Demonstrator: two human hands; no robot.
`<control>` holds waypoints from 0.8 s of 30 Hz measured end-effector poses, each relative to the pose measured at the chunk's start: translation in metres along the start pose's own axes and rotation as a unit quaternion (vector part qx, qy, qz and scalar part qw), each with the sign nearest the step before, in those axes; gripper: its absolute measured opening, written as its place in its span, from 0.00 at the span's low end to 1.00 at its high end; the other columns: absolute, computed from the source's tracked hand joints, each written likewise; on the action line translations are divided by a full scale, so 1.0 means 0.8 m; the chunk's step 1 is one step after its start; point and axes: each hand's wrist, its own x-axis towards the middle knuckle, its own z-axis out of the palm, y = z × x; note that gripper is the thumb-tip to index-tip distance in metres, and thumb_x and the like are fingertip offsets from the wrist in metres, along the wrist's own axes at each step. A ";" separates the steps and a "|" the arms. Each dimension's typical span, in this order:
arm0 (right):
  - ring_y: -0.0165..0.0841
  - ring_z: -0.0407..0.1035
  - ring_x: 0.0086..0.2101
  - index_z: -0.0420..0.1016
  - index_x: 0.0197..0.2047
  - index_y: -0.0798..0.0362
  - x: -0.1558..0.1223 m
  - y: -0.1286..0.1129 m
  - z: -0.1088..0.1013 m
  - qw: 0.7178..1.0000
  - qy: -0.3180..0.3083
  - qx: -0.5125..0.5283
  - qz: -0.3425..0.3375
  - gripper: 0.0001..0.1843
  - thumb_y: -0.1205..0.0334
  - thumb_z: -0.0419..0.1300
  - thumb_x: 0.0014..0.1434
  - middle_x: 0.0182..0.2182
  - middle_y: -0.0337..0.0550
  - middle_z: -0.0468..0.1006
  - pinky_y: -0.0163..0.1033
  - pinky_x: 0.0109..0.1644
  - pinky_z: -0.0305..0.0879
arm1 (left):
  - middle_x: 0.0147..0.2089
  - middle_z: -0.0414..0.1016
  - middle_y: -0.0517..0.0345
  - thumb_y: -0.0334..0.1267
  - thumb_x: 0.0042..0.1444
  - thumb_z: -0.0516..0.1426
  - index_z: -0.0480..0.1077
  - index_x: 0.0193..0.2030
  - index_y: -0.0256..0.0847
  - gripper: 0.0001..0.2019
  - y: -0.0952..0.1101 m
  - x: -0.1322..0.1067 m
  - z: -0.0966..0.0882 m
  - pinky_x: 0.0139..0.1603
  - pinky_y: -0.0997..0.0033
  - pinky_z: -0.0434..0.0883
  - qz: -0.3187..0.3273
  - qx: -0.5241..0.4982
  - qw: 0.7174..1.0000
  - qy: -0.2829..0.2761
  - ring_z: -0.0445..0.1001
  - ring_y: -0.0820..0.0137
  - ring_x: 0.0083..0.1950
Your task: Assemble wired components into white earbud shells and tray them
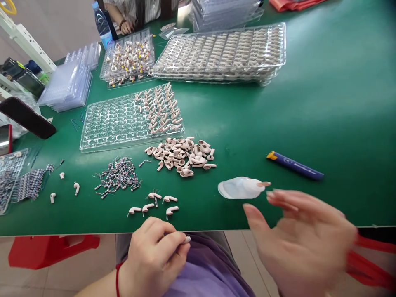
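My left hand hovers over my lap just below the table edge, fingers pinched shut on a small pale part that barely shows at the fingertips. My right hand is open, fingers spread and motion-blurred, beside a small clear plastic lid on the green table. A pile of pink earbud shells lies in the middle. A few finished shells rest near the front edge. A heap of small wired parts sits to their left.
A clear tray, partly filled with shells, lies behind the pile. Stacked full trays and another tray of parts stand farther back. A blue lighter lies at the right. A phone is at the left. Another person's hand is at the far edge.
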 end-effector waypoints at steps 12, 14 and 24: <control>0.26 0.69 0.32 0.64 0.41 0.49 -0.026 -0.032 0.007 0.908 -0.392 0.146 -0.031 0.10 0.75 0.54 0.62 0.33 0.38 0.71 0.29 0.35 0.70 | 0.31 0.74 0.54 0.26 0.57 0.58 0.73 0.38 0.37 0.05 0.009 0.007 -0.001 0.31 0.72 0.71 0.068 -0.009 0.997 0.024 0.68 0.70 0.32; 0.26 0.70 0.33 0.63 0.42 0.48 -0.025 -0.029 0.005 0.904 -0.399 0.154 -0.022 0.11 0.74 0.55 0.62 0.34 0.38 0.71 0.29 0.36 0.70 | 0.31 0.74 0.53 0.26 0.57 0.58 0.73 0.38 0.37 0.05 0.009 0.007 -0.002 0.31 0.72 0.71 0.070 -0.010 0.997 0.018 0.68 0.70 0.32; 0.27 0.69 0.34 0.59 0.42 0.48 -0.024 -0.030 -0.003 0.884 -0.431 0.177 -0.028 0.14 0.76 0.54 0.60 0.33 0.37 0.70 0.31 0.37 0.70 | 0.29 0.72 0.54 0.25 0.57 0.58 0.73 0.40 0.36 0.06 0.007 0.005 -0.002 0.33 0.69 0.72 0.098 -0.037 0.994 -0.003 0.67 0.68 0.33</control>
